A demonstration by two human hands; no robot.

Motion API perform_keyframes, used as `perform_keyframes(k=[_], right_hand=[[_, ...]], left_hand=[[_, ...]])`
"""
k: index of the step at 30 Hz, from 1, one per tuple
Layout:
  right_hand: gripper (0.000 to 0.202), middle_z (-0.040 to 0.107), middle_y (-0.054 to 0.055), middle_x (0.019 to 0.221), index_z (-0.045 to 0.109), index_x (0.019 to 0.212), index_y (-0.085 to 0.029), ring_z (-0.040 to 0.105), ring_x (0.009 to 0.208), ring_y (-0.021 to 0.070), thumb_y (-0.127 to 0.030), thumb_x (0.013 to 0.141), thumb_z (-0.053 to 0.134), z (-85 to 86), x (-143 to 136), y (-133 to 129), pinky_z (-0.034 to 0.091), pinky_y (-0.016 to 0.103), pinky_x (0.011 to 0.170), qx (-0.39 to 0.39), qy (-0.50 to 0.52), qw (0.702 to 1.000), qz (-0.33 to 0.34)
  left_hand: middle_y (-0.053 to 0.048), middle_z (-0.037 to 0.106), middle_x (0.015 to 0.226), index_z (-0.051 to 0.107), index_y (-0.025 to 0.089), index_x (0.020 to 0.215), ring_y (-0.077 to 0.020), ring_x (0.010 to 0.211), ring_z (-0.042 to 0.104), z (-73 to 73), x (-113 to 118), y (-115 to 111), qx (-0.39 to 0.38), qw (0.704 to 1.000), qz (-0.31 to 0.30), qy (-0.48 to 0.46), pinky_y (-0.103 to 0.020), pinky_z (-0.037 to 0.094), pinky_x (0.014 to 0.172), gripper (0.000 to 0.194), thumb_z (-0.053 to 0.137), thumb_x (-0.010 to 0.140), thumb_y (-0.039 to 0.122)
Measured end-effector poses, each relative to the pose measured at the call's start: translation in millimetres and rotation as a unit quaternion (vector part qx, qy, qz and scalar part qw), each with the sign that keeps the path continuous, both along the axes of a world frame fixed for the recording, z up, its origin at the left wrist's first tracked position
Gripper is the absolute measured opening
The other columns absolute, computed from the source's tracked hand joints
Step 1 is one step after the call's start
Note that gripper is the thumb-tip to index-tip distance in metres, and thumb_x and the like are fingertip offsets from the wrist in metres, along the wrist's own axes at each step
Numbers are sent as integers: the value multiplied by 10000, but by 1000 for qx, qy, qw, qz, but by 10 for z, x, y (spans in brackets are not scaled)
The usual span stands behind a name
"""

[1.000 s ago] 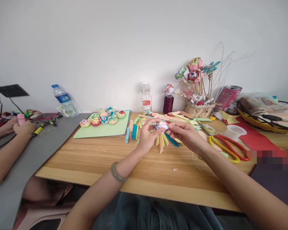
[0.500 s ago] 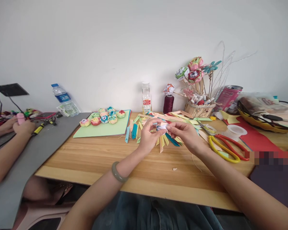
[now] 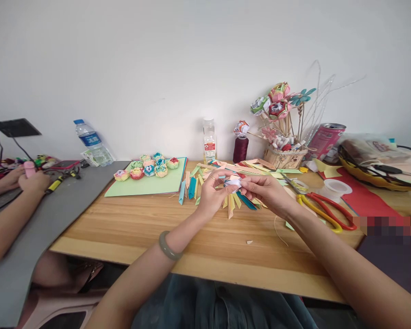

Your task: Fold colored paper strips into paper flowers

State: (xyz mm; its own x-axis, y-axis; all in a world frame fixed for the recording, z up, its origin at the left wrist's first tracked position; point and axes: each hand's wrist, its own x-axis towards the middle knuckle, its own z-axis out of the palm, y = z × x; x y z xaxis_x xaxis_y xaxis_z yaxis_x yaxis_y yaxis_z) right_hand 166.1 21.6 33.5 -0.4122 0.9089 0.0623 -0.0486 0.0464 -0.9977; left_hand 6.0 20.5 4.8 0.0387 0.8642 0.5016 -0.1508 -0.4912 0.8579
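Observation:
Over the wooden table, my left hand is closed around a small folded paper flower, whose white side faces me. My right hand pinches the flower's right edge between thumb and forefinger. Fingers cover most of the piece. Behind and below my hands lies a spread of folded paper strips in yellow, peach, blue and green. To the left, several finished paper flowers rest on light green paper sheets. A thin thread lies below my right wrist.
Scissors with yellow and red handles lie right of my right forearm. A clear bottle, a maroon thread spool and a flower basket stand by the wall. At far left, another person's hands hold something pink.
My right hand has shifted very slightly, its fingers still on the paper flower's edge. My left hand stays in nearly the same place.

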Motion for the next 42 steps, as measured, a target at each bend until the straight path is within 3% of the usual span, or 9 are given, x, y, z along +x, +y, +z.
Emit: perform_keyframes(k=[12, 19, 23, 27, 36, 42], right_hand=[[205, 575, -12, 496, 687, 586, -151, 436, 436, 62, -338, 569, 770, -22, 22, 29, 332, 203, 408, 10, -9, 1000, -22], [162, 605, -5, 626, 700, 683, -173, 437, 499, 53, -334, 692, 690, -28, 56, 28, 310, 186, 422, 22, 0, 1000, 10], [172, 617, -3, 668, 704, 787, -186, 457, 516, 61, -329, 694, 684, -4, 77, 28, 337, 193, 447, 28, -16, 999, 24], [193, 568, -17, 591, 687, 752, -159, 425, 485, 62, -336, 675, 684, 50, 33, -13, 320, 200, 435, 67, -73, 995, -18], [236, 586, 13, 636, 657, 778, -133, 478, 530, 95, -350, 726, 578, -13, -50, -52, 366, 213, 470, 200, -169, 959, -110], [176, 613, 13, 598, 648, 737, -146, 463, 468, 91, -275, 758, 531, -14, -117, -132, 368, 215, 444, 310, -244, 897, -198]], left_hand=[[-19, 598, 948, 634, 192, 834, -135, 867, 555, 3, -3, 27, -27, 994, -90, -54, -249, 442, 771, 309, 763, 560, 255], [-8, 622, 919, 633, 199, 843, -113, 771, 572, 23, -7, 23, -60, 993, -75, -74, -234, 439, 705, 295, 748, 581, 268], [-11, 629, 888, 629, 193, 846, -114, 754, 572, 24, -13, 27, -59, 995, -60, -58, -236, 437, 704, 297, 741, 587, 286], [-20, 617, 925, 626, 188, 843, -131, 832, 570, 11, -11, 38, -22, 998, -51, -34, -253, 441, 765, 271, 730, 601, 254], [-48, 559, 985, 600, 190, 873, -167, 973, 531, -22, -6, 14, 35, 997, 43, 54, -284, 451, 821, 226, 681, 662, 206], [-65, 503, 1058, 573, 211, 929, -185, 1004, 513, 1, 10, -71, 63, 993, 50, 81, -245, 510, 673, 249, 658, 695, 232]])
